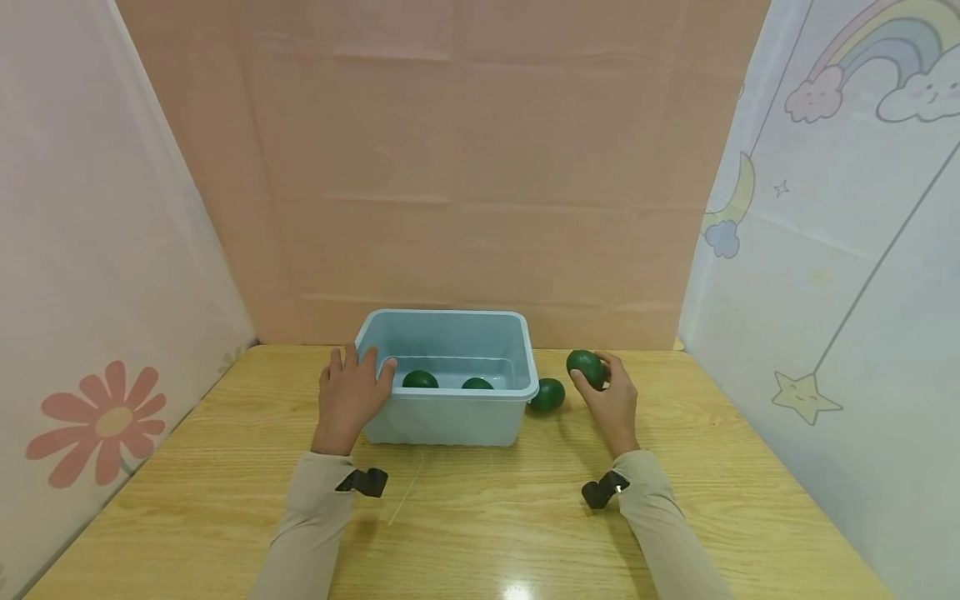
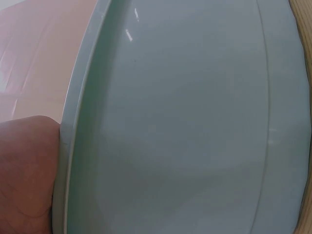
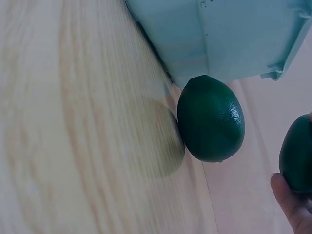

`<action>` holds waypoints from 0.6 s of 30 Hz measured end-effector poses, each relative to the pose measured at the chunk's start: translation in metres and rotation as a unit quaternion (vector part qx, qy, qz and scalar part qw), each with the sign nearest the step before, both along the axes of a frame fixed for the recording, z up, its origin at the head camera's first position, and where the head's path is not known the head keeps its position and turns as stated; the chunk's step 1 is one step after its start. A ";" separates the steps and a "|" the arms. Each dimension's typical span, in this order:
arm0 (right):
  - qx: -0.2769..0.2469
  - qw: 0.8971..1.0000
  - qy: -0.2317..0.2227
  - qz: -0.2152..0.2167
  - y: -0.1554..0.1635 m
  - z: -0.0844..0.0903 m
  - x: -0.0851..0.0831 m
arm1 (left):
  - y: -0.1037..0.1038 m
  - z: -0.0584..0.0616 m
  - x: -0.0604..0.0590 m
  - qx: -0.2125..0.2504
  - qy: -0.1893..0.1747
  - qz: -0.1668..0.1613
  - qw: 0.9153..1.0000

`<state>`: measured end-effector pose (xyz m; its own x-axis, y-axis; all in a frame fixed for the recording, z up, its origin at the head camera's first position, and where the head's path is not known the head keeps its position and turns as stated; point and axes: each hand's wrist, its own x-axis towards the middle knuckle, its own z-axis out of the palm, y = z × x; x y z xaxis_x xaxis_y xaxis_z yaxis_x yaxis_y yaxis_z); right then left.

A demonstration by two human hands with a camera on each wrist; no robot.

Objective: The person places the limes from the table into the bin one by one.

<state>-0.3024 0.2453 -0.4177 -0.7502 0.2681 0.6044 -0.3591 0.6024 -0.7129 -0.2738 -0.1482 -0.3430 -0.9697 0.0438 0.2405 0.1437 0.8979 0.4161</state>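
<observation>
My right hand (image 1: 613, 407) holds a dark green oval fruit (image 1: 586, 368) between thumb and fingers, raised off the table to the right of a pale blue plastic bin (image 1: 442, 421). A second green fruit (image 3: 210, 119) lies on the table close against the bin's right side. Inside the bin, two more green fruits (image 1: 420, 380) show partly above the front rim. My left hand (image 1: 352, 402) rests over the bin's front left corner, its fingers extended and spread. In the left wrist view, part of that hand (image 2: 27, 175) touches the bin's rim (image 2: 73, 117).
The bin stands on a wooden table (image 1: 480, 517) near its back edge. A tan paper backdrop (image 1: 480, 167) rises behind it. Patterned sheets hang at the left (image 1: 112, 250) and right (image 1: 847, 275) sides.
</observation>
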 end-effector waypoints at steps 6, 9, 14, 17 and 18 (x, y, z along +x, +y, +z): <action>-0.001 1.000 0.001 0.002 -0.001 0.001 0.000 | -0.001 -0.001 -0.001 0.000 0.002 -0.001 1.000; 0.001 1.000 0.001 0.000 -0.001 0.001 0.000 | -0.001 -0.001 -0.001 0.000 0.002 -0.002 1.000; 0.006 1.000 0.005 -0.003 -0.001 0.002 0.000 | 0.000 -0.001 0.000 -0.001 0.000 -0.004 1.000; 0.007 1.000 0.007 -0.001 -0.001 0.002 0.000 | 0.000 -0.001 0.000 -0.001 -0.001 -0.004 1.000; 0.006 1.000 0.007 -0.001 -0.001 0.002 0.000 | 0.000 -0.001 0.000 -0.001 -0.001 -0.005 1.000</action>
